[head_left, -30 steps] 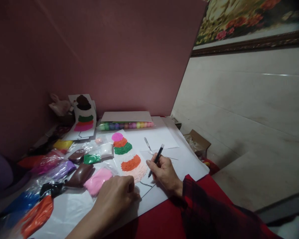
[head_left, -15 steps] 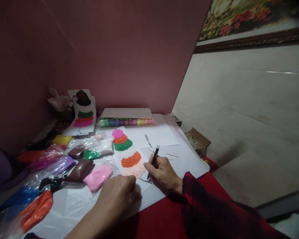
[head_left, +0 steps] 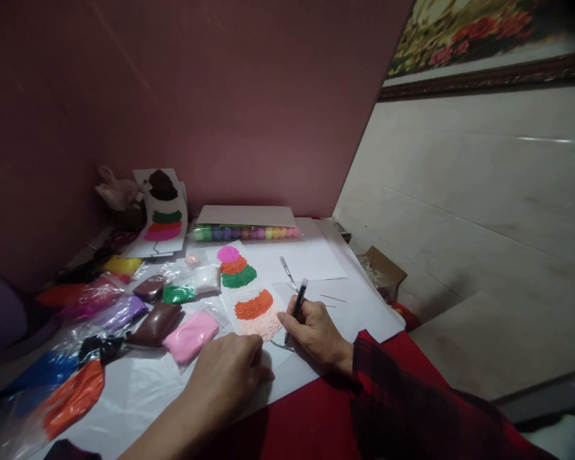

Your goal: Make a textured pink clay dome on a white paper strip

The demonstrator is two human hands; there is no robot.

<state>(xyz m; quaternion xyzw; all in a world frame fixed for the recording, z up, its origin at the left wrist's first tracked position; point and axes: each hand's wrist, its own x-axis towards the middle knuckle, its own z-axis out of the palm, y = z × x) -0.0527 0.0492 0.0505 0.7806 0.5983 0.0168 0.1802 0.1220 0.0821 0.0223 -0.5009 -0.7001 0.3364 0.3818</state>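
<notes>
My right hand (head_left: 319, 332) grips a black pen (head_left: 297, 300), held upright and slightly tilted. Its tip meets the paper by a short dark curved line (head_left: 282, 345). That line lies just below a sheet with a textured clay picture (head_left: 253, 305) in stacked bands of pink, orange, green, white, orange and peach. My left hand (head_left: 230, 374) rests in a loose fist on the paper, left of the line; what its curled fingers hold, if anything, is hidden. A metal-ended tool (head_left: 287, 271) and thin sticks (head_left: 333, 298) lie beyond my right hand.
Bags of coloured clay, among them pink (head_left: 191, 335), brown (head_left: 156, 324) and orange (head_left: 74, 399), cover the left side. At the back are a similar picture (head_left: 165, 227) and a pack of coloured balls (head_left: 246, 232). A cardboard box (head_left: 384, 268) stands beyond the table's right edge.
The view has shifted slightly. Both hands stay in nearly the same place, the pen still held at the dark line.
</notes>
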